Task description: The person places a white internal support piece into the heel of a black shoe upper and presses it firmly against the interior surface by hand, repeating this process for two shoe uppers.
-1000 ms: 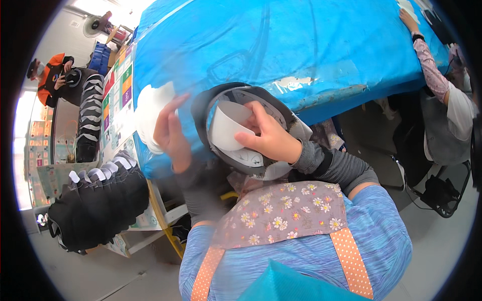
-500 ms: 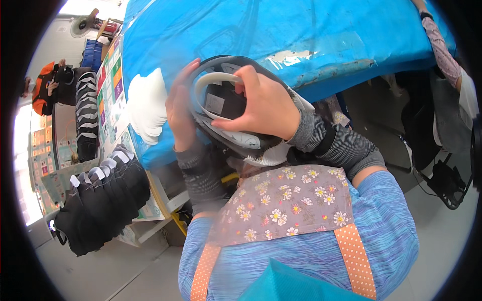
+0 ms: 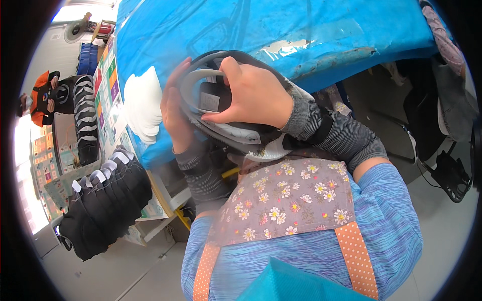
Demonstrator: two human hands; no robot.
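Note:
A black and grey cap point(image 3: 241, 134) rests crown down in front of me, its hollow inside facing up. My right hand point(image 3: 256, 93) reaches into it. Thumb and fingers pinch a curved white strip point(image 3: 191, 86), which bends round the inside of the cap along its left wall. A small white label point(image 3: 209, 102) shows on the dark lining. Against the cap's left outer side, my left hand point(image 3: 175, 108) lies flat with its fingers stretched out. Left of that hand, a stack of white curved pieces point(image 3: 141, 105) lies on the blue table cover point(image 3: 226, 25).
Nested black caps with white pieces in them point(image 3: 105, 200) stand at the lower left, near the table corner. Farther back is a row of black and grey caps point(image 3: 85, 118). A person in orange point(image 3: 41, 98) is at far left; another person's sleeve point(image 3: 444, 37) shows at upper right.
The cap and both hands have shifted slightly left. My right hand still pinches the white strip, which now sits closer to the cap's left wall.

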